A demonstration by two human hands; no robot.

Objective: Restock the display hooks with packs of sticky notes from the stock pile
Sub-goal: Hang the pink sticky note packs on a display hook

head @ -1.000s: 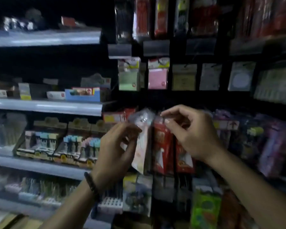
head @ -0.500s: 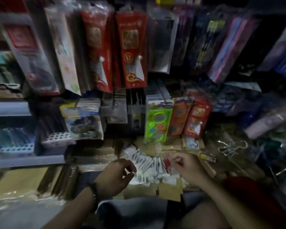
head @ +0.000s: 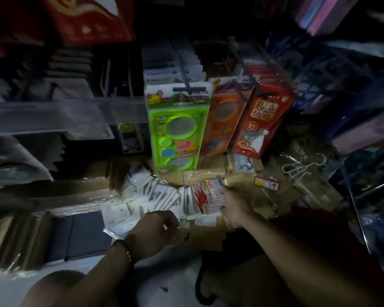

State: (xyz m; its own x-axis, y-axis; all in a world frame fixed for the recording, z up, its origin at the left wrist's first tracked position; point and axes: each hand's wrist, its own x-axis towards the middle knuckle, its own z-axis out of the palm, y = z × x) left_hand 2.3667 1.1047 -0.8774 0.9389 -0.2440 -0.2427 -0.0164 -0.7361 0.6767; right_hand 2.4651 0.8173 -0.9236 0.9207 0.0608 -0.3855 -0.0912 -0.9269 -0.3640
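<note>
A fanned stock pile of white sticky-note packs [head: 155, 196] in clear sleeves lies on flat cardboard [head: 208, 238] below the display. At the pile's right end, my right hand [head: 233, 204] pinches a red-and-white printed pack [head: 206, 191] between thumb and fingers. My left hand [head: 155, 231], with a dark bracelet at the wrist, sits at the near edge of the pile with its fingers curled down. The fingertips are hidden, so a grip cannot be confirmed. A display hook [head: 184, 72] juts out above, loaded with hanging goods.
A green stencil pack [head: 177, 129], an orange one [head: 224, 120] and a red printed pack [head: 262, 120] hang just behind the pile. White wire hangers [head: 302, 167] and a small red-yellow label [head: 265, 183] lie to the right. Shelves fill the left side.
My view has dropped from the hanging display to the pile. Both hands came down from the hooks; the right hand now holds a red-and-white pack.
</note>
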